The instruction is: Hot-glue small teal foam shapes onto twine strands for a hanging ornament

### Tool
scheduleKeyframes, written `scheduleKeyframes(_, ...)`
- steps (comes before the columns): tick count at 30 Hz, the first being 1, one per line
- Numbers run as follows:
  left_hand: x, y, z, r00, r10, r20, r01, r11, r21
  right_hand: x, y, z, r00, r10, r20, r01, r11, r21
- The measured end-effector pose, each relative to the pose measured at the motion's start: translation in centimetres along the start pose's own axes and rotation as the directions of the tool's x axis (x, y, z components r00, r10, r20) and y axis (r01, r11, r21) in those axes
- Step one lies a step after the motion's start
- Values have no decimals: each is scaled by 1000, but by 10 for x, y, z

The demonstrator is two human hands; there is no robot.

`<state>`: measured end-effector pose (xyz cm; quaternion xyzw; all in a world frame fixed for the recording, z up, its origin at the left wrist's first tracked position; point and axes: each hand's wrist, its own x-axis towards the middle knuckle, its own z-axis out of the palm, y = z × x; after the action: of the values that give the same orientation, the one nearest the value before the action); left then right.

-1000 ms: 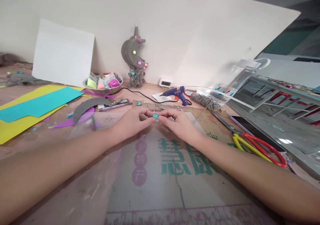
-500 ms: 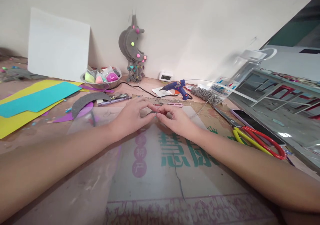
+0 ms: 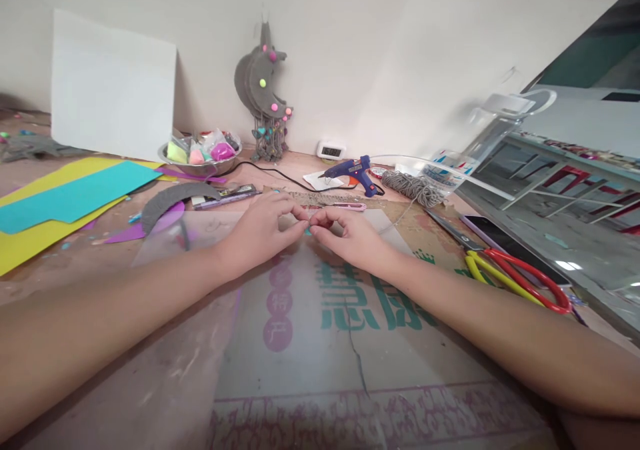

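Note:
My left hand point(image 3: 265, 231) and my right hand point(image 3: 347, 235) meet fingertip to fingertip above the middle of the translucent sheet point(image 3: 295, 370). Both are closed in a pinch. A tiny teal bit point(image 3: 307, 231) shows between the fingertips; its kind is too small to make out, and the fingers hide the rest. Just beyond the hands lies a pink-handled cutter point(image 3: 350, 206). Under the sheet is printed cardboard point(image 3: 440, 303). A thin dark strand point(image 3: 357, 357) runs across the sheet toward me.
A blue glue gun point(image 3: 350, 169), grey yarn point(image 3: 413, 189) and a small clock point(image 3: 331, 150) sit at the back. Scissors point(image 3: 515, 277) and a phone point(image 3: 515, 247) lie right. A metal bowl point(image 3: 200, 169), grey arc point(image 3: 173, 200) and coloured sheets point(image 3: 85, 197) are left. A moon ornament point(image 3: 260, 83) hangs behind.
The fingertips have drawn slightly closer together. A dark strand seen between them before is now mostly hidden. The whole view has shifted a little.

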<state>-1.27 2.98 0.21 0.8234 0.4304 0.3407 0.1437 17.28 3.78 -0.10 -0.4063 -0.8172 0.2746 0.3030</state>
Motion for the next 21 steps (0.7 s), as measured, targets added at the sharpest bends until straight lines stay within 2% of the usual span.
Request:
scheduleKeyframes(9, -1, 1, -3, 999, -31, 11, 32, 990, -137, 2, 0, -2, 997, 55, -47, -54, 998, 27)
scheduleKeyframes(13, -2, 1, -2, 999, -43, 12, 44, 994, -102, 1, 2, 0, 996, 49, -70, -48, 999, 20)
scheduleKeyframes(17, -2, 0, -1, 998, -64, 22, 66, 994, -88, 0, -1, -1, 997, 12, -78, -14, 1000, -27)
scheduleKeyframes(19, -2, 1, -2, 996, -84, 25, 86, 992, -95, 2, -3, -9, 994, -28, -106, 19, 997, -80)
scheduleKeyframes(21, -2, 3, -3, 995, -97, 27, 99, 990, -97, 6, -2, -21, 989, -74, -129, 47, 978, -201)
